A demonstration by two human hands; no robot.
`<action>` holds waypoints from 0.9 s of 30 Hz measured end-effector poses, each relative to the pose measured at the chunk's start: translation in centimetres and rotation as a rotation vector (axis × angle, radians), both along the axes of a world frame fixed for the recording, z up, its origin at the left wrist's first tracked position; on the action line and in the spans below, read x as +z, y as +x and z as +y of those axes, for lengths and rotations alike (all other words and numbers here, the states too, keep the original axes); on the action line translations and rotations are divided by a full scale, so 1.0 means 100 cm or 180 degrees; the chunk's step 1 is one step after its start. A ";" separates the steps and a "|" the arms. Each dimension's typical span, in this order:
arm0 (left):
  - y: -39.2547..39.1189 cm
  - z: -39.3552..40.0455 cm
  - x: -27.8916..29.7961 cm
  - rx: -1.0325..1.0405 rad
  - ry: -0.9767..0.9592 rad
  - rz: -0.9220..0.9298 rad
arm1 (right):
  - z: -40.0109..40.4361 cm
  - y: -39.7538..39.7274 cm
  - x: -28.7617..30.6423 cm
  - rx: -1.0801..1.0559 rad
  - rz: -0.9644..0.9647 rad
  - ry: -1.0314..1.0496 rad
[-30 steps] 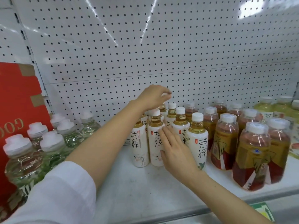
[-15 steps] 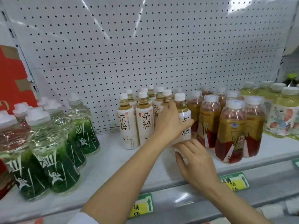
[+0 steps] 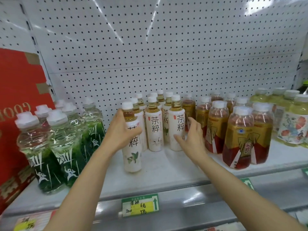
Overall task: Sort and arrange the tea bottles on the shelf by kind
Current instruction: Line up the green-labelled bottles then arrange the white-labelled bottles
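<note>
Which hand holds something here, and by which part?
The left hand grips a white-label tea bottle around its upper body. The right hand is spread open, holding nothing.

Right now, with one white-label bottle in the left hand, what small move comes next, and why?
Probably set the white-label bottle down at the front of the white-label group. The left hand grips it in front of that group, and the shelf there is bare.
</note>
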State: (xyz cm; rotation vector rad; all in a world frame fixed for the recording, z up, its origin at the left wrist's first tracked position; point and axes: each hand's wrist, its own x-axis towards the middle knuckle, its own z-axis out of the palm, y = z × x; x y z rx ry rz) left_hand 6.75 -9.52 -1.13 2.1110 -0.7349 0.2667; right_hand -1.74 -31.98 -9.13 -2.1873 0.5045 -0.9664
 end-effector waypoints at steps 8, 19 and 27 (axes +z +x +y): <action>0.012 -0.007 0.000 -0.0330 -0.0125 0.0271 | -0.010 0.037 0.006 0.0061 0.0125 0.0582; 0.018 -0.009 -0.038 -0.0059 -0.0253 0.0517 | 0.041 0.001 0.001 0.0802 0.0081 0.0813; 0.023 -0.009 -0.031 -0.0246 -0.0129 0.0543 | 0.066 0.020 0.005 0.0650 0.0050 0.0307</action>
